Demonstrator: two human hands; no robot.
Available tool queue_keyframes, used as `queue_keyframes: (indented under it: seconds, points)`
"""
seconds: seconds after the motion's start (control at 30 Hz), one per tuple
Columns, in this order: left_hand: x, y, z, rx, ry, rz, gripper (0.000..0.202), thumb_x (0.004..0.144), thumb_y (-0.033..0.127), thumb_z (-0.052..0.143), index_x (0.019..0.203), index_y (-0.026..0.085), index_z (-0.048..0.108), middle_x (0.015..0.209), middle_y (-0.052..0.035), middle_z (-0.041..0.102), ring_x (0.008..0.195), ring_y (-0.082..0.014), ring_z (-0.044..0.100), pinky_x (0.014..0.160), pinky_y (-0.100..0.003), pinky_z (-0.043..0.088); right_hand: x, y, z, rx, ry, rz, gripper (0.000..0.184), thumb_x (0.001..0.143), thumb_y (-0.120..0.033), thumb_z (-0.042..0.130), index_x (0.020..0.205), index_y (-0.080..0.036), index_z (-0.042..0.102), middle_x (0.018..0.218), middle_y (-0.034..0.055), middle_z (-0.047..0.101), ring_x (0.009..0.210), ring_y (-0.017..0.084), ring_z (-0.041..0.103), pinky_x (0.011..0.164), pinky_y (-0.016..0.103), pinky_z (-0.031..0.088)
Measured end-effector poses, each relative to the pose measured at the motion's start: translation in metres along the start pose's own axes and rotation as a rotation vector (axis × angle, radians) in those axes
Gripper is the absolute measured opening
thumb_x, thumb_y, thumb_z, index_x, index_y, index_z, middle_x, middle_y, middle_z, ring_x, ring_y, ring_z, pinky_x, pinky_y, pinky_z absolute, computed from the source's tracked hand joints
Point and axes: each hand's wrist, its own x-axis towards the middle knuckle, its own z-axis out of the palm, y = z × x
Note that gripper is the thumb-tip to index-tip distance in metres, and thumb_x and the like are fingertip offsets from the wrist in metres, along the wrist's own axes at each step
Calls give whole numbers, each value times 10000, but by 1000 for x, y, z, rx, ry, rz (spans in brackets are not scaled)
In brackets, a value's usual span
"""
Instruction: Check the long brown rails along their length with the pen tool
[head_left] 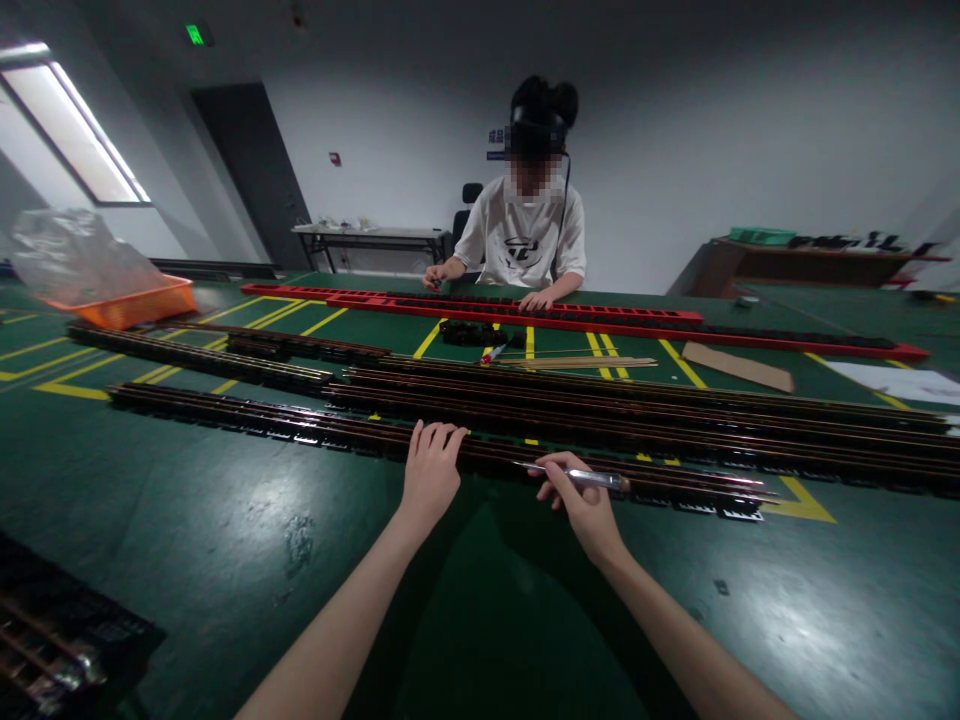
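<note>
Fingers of your left hand press open on the nearest long rail on the tabletop; your right hand grips a thin screwdriver against it. If the tip slips, it could jab those fingers

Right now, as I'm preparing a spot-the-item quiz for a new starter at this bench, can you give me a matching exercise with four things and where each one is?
Things:
1. orange plastic tray
2. slim silver tool with a clear handle
3. long red rail
4. nearest long dark strip

Places:
A. under the co-worker's hands
B. gripped in the right hand
C. far left on the green table, holding a clear plastic bag
D. touched by the left hand

Pairs: 1-C, 2-B, 3-A, 4-D
</note>
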Motion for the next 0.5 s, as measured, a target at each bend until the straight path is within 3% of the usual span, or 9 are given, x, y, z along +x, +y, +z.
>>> queue_keyframes:
  seconds: [0.37,0.5]
  points:
    - [0,-7,3,-87,-15,24,450,781,-8,326,1099,167,592,1054,-61,643,1054,-208,537,1078,-452,289,0,-1,-1,-10,-13,-1,337,806,-504,553,847,-175,617,799,76,693,557,136,580,447,222,403]
    - [0,-7,2,-131,-34,10,417,774,61,379,1121,174,580,1085,-55,633,1080,-216,522,1086,-456,268,0,0,-1,1,-1,-7,334,806,-502,554,843,-177,620,793,70,694,555,134,581,444,220,401]
